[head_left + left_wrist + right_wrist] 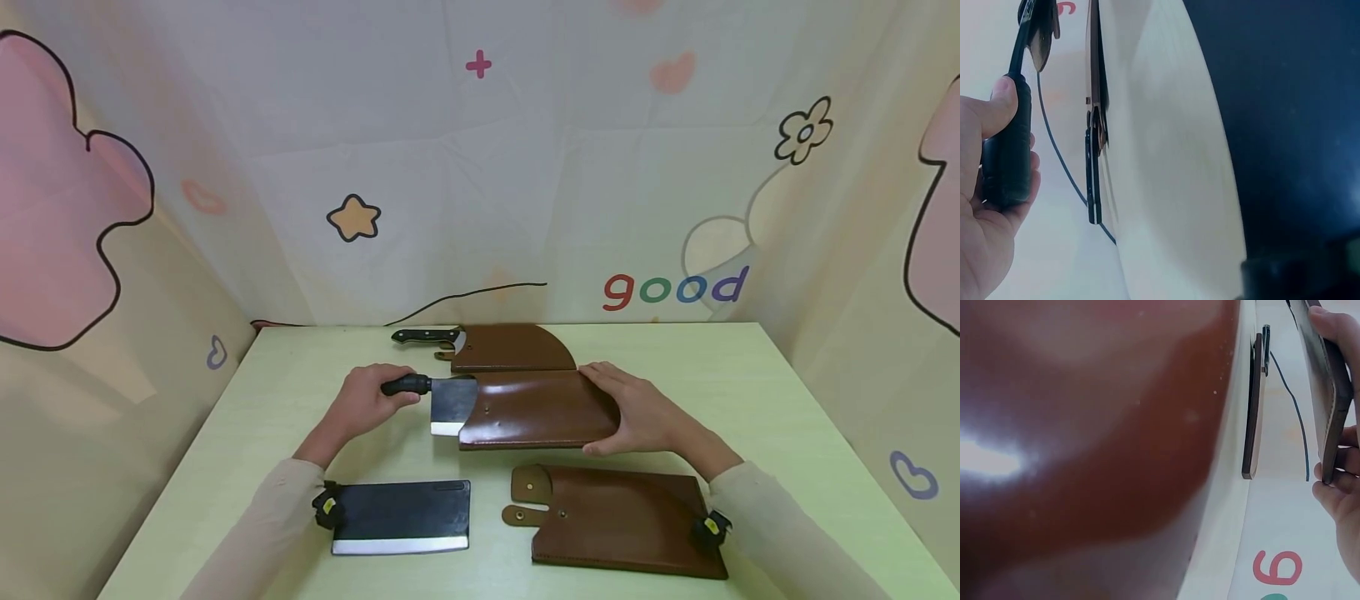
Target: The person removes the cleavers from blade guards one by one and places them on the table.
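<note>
My left hand grips the black handle of a cleaver; the left wrist view shows fingers and thumb wrapped round that handle. Most of the blade is hidden inside a glossy brown leather sheath, with a short stretch of dark steel and its bright edge showing at the mouth. Around the sheath's closed right end my right hand spreads, thumb at the near edge and fingers at the far one. In the right wrist view the held sheath is raised above the table.
Behind the held sheath lies a knife with a riveted black handle in a brown sheath. A bare cleaver rests at front left under my left forearm. At front right lies another brown sheath with its snap straps open.
</note>
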{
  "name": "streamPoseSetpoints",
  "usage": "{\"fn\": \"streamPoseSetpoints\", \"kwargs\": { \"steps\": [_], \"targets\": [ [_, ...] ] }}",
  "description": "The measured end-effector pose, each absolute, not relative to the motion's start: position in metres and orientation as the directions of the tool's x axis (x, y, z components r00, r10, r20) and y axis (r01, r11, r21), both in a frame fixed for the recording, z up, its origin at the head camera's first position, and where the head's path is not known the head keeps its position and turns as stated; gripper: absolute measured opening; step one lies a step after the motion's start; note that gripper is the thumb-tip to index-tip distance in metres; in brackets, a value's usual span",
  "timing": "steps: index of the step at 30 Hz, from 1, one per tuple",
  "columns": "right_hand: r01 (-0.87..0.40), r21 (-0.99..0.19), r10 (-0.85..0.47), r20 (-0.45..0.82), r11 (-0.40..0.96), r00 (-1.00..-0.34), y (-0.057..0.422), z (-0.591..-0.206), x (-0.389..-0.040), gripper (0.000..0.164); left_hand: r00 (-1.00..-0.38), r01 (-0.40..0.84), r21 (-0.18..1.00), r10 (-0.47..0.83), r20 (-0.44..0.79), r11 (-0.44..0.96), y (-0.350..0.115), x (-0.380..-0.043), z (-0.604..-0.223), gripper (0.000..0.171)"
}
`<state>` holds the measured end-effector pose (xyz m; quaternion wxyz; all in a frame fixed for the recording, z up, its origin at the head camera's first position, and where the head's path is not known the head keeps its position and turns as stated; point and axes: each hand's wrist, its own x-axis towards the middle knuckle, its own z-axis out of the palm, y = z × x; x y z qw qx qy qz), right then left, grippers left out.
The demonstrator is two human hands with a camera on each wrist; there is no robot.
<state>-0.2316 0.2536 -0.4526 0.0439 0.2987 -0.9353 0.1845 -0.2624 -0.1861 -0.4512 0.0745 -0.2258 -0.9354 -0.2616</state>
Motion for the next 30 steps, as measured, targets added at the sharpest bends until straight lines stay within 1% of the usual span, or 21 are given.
{"fn": "streamPoseSetpoints", "kwargs": {
  "steps": [9, 19, 30],
  "targets": [
    [-0.574, -0.31, -0.534, 0.211, 0.758, -0.819, 0.259, -0.451, -0.23, 0.114, -0.9, 0.435, 0.469, 0.367, 0.233, 0.769, -0.19, -0.261, -0.448, 0.039],
    [-0.568, -0.318, -0.524, 0.22, 0.759, -0.823, 0.263, -0.45, -0.227, 0.113, -0.901, 0.434, 0.476, 0.362, 0.239, 0.765, -0.196, -0.26, -0.447, 0.04],
    [-0.562, -0.313, -0.518, 0.217, 0.766, -0.827, 0.272, -0.449, -0.224, 0.114, -0.916, 0.401, 0.496, 0.337, 0.216, 0.771, -0.211, -0.259, -0.445, 0.041]
  ]
}}
